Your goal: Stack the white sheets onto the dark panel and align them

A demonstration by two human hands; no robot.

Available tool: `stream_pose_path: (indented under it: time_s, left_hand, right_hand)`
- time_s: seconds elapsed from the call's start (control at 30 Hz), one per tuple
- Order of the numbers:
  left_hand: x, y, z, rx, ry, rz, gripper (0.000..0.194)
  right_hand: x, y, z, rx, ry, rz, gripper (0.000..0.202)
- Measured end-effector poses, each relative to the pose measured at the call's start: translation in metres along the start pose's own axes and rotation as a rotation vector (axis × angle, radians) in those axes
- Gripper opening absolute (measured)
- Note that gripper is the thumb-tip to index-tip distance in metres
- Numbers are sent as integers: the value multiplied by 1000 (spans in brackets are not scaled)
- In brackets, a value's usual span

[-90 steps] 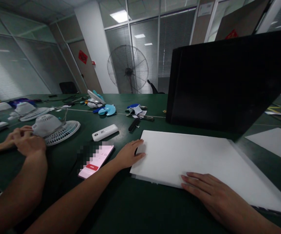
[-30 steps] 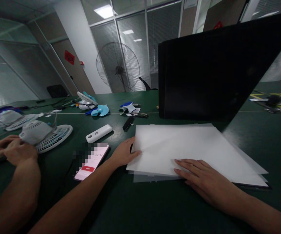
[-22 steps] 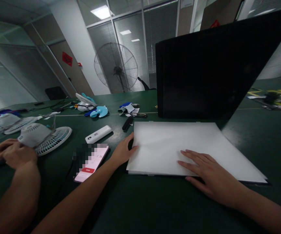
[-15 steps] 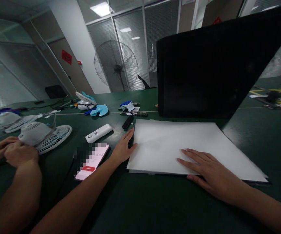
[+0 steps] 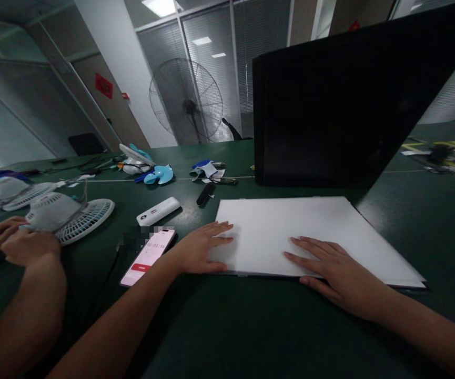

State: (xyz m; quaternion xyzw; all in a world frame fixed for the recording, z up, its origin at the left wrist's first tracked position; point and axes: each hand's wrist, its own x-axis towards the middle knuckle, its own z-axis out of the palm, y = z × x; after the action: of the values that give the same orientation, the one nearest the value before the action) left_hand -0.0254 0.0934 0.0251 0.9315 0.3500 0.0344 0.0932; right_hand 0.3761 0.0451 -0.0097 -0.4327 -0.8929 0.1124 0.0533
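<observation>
A flat white panel (image 5: 266, 221), apparently of stacked sheets with small tabs along its edges, lies on the green table. My left hand (image 5: 201, 247) rests on its left end, fingers spread and pointing right, with the thumb near the front edge. On the panel's front right part lies my right hand (image 5: 330, 268), palm down and fingers apart; its thumb sits by the front edge. Neither hand grips anything. Directly behind the panel stands a large black screen-like board (image 5: 341, 110), tilted in view.
Left of my arm lie a phone (image 5: 148, 258) showing a timer and a white power bank (image 5: 158, 211). A co-worker's hands (image 5: 30, 243) hold a white fan part (image 5: 87, 221). Blue fan blades (image 5: 159, 175) and a black object (image 5: 205, 194) lie farther back.
My left hand has shifted from the panel's left edge onto its top surface, toward the front. The panel's outline has changed slightly at the left. My right hand stays nearly in place.
</observation>
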Motion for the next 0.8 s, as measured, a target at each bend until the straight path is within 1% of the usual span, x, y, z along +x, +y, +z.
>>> stream_pose_path:
  time_s: [0.03,0.07,0.1,0.13,0.27,0.4,0.57,0.7,0.8]
  left_hand:
    - [-1,4,-1,-31,-36,25,87]
    - [-1,7,-1,-57,-61,38,97]
    - [-1,10,0,-79,-75,38,102]
    - [-1,11,1,-100,-79,29,102]
    - [-2,10,4,-199,-59,-21,87]
    - [-2,3,4,-308,-10,-23,84]
    - [-3,-6,7,-275,32,-29,96]
    - [-5,-12,9,-282,11,-68,91]
    - [-6,-12,8,-285,-16,-69,87]
  right_hand:
    - [0,0,0,1,0,2,58]
    - [0,0,0,2,0,2,58]
    - [0,0,-1,3,1,-1,58]
    - [-1,0,-1,3,4,-5,58]
    - [-1,-1,-3,-4,11,-19,57]
    - [0,-1,-4,0,26,-37,57]
    - [0,1,-3,-12,45,-57,55]
    - [-2,4,-1,-26,54,-88,51]
    - [-3,6,1,-38,52,-96,51]
